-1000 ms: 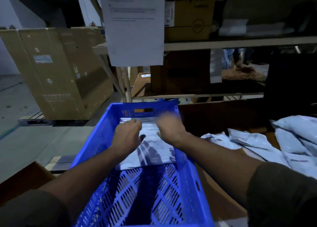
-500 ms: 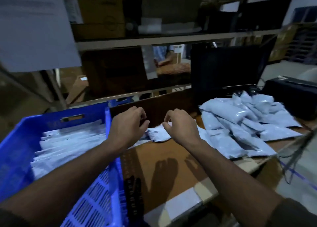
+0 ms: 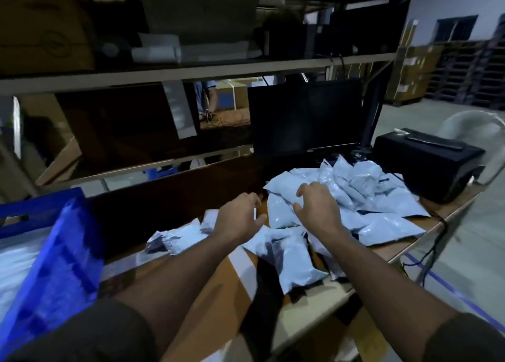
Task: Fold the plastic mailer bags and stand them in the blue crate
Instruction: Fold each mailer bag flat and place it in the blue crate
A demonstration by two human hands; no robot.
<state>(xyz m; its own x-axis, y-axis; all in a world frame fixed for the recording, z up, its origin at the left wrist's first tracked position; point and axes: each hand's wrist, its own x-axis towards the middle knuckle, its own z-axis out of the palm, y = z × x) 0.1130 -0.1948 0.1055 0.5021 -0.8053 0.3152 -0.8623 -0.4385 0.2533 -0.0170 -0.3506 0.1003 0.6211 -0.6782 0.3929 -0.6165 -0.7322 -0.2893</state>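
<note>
Both hands have left the crate side and travelled right, out over the heap of mailers. His right hand (image 3: 317,207) now sits on the near edge of the pile of plastic mailer bags (image 3: 355,194), fingers spread and bent like a claw on the top bag but not closed round it, as far as I can see. His left hand (image 3: 240,219) hangs just beside it, fingers loosely curled and holding nothing, above a few loose bags (image 3: 289,255) lying flat on the wooden table (image 3: 218,293). So the last folded bag has been dropped off and he is reaching for a fresh one; no fold has begun. Off to the left the blue crate (image 3: 57,255) stands well apart from the pile, blurred, with pale folded bags (image 3: 16,257) showing inside it. Behind the heap are a dark monitor (image 3: 306,118) and a black printer (image 3: 426,162). Plenty of bags remain, so I'd judge the job far from finished
</note>
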